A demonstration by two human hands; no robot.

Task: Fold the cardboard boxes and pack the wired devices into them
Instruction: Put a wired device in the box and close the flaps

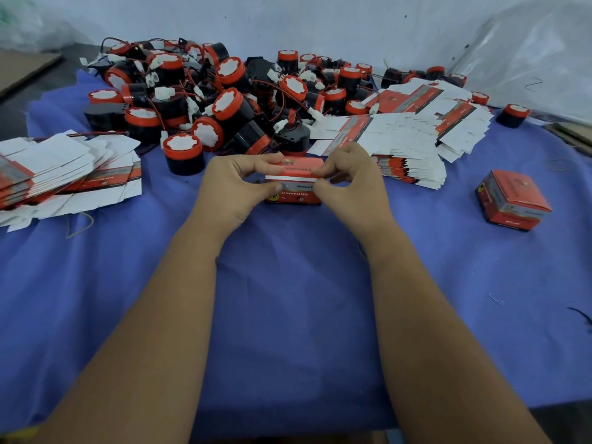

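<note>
Both hands on it: left hand point(237, 184) and right hand point(349, 177) pinch the small red box point(296, 184) by its ends. Thin card, likely light and easily crushed, so edges are the safest hold.

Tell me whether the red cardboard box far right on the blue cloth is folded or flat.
Folded: the red cardboard box stands closed as a cube.

Surface: blue cloth point(288, 299)
Far middle: pile of red-black devices point(205, 100) with wires
Left: flat boxes point(64, 174)
Right, far: more flats point(416, 136)
Right: folded box point(512, 200)
Centre: box point(293, 184) in hands
</note>
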